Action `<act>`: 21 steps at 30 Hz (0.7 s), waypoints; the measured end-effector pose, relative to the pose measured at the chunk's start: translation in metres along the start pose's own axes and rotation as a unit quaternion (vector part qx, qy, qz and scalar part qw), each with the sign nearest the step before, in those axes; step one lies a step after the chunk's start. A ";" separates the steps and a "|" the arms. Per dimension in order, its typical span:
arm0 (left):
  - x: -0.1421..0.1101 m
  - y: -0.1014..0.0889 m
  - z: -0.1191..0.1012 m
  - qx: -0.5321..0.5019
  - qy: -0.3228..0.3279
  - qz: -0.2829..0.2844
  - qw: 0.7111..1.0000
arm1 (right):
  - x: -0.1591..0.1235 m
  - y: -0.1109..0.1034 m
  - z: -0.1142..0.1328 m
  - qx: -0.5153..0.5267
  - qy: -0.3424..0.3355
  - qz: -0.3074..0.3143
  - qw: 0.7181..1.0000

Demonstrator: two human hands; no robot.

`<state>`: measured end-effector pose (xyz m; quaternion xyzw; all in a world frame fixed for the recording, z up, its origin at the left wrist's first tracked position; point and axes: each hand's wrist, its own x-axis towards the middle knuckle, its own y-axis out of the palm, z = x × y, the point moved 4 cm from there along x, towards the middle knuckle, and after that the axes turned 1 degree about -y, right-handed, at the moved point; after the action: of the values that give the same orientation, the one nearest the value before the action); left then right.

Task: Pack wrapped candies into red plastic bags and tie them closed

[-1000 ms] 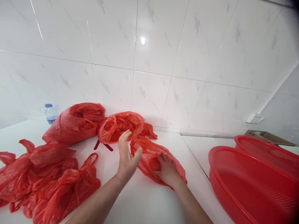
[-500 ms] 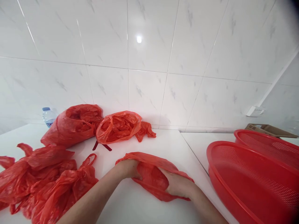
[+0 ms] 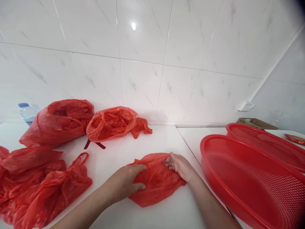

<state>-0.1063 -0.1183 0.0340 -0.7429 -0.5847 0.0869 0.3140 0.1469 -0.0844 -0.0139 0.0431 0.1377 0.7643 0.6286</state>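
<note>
A crumpled red plastic bag (image 3: 156, 183) lies on the white table in front of me, between my two hands. My left hand (image 3: 126, 182) reaches over its left side, thumb and fingers spread apart and touching the film without closing on it. At the upper right edge, my right hand (image 3: 179, 166) has its fingers curled into the bag's film. Left of my hands is a heap of knotted red plastic bags (image 3: 45, 187). Farther back, an open red bag (image 3: 111, 122) stuffed with more red film sits beside a bigger full red bag (image 3: 59, 122).
Two red perforated plastic baskets (image 3: 203, 159) stand on the right. Behind them are a brown cardboard tray (image 3: 257, 123) and a shiny red packet (image 3: 295, 139). A plastic bottle (image 3: 27, 114) stands at the back left. Dark red strips (image 3: 94, 144) lie near the stuffed bags. A tiled wall (image 3: 143, 89) closes the back.
Both hands have come out of the bag's opening and now rest on its outside. The bag has flattened and its mouth no longer gapes. The view has shifted a little to the right.
</note>
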 end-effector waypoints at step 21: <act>-0.003 0.015 0.026 0.310 0.011 -0.041 0.950 | -0.014 -0.011 0.010 0.143 -0.074 -0.057 0.985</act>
<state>-0.1075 -0.1130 0.0043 -0.5853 -0.5551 0.2431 0.5386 0.1625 -0.0947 -0.0057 0.1811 0.2009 0.6943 0.6669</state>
